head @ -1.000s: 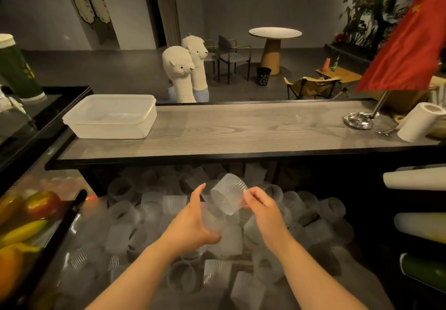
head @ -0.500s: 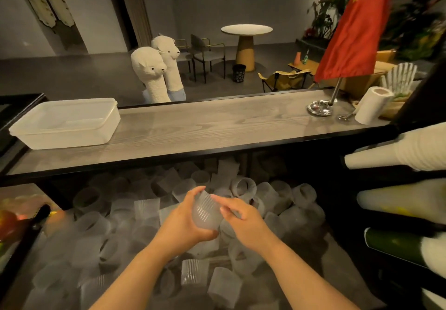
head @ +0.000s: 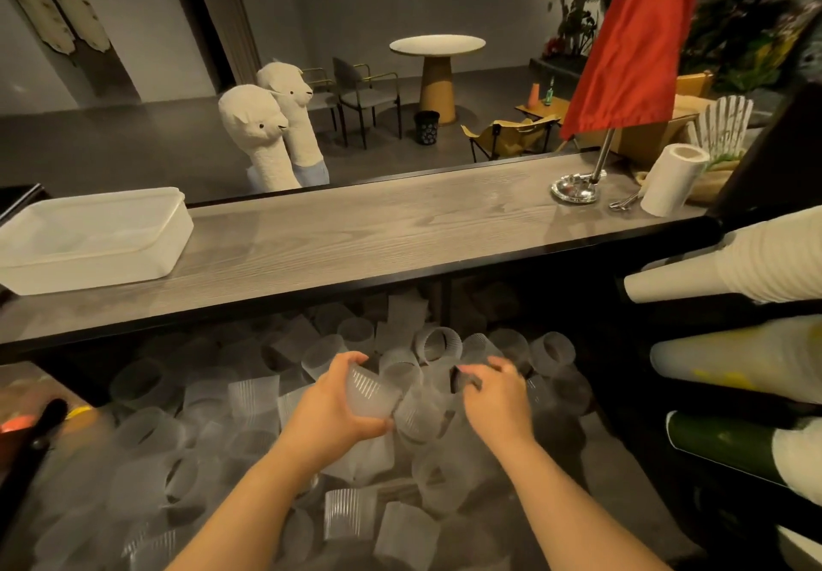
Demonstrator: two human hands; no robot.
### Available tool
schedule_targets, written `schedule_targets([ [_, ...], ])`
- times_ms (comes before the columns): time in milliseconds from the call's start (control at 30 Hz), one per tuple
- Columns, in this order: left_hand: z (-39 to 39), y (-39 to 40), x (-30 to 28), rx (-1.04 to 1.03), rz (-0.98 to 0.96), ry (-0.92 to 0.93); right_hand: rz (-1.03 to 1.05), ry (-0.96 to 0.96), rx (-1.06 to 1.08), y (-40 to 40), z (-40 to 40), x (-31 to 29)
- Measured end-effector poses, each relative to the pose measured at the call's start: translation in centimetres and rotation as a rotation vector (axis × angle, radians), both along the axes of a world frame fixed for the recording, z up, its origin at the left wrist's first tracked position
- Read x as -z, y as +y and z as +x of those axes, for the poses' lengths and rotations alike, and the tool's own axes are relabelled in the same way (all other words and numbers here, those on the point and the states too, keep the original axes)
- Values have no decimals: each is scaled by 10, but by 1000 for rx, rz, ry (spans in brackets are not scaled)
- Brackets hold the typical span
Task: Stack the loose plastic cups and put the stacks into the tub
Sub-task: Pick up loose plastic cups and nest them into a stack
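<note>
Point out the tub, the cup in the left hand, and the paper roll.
tub (head: 95, 268): head view, on its front wall.
cup (head: 370, 395): head view, on its ribbed side, held by the left hand (head: 331, 410).
paper roll (head: 671, 181): head view, on its side.

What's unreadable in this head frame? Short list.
- Cup count in the left hand: the held cups are translucent and nested, partly covered by the fingers.
- Right hand: motion-blurred fingertips, contact with the loose cups unclear.
- Tub: left end cut off by the frame edge.
- Cups under the counter: shadowed.
</note>
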State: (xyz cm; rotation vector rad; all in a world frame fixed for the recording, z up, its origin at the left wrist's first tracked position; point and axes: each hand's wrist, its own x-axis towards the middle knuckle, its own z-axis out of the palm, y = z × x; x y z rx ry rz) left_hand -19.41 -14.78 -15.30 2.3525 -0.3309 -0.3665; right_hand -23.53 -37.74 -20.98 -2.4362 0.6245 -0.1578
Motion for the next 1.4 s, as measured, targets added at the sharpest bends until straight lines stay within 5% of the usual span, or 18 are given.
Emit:
schedule_targets([
  [200, 6, -1, 0, 7, 20, 15, -27, 240, -138, -13, 14, 24],
  [433, 12, -2, -3, 17, 50, -10, 73, 4, -8, -17, 22, 5],
  [633, 7, -10, -3, 40, 13, -27, 558, -211, 0, -11, 21, -35],
  [800, -2, -17, -7, 98, -48, -9, 845, -175, -41, 1, 19, -60],
  [1267, -9, -27, -19, 190, -65, -73, 407, -48, -330, 18, 13, -65],
  [1400, -6, -35, -18, 209, 14, -105, 422, -56, -308, 21, 12, -55],
])
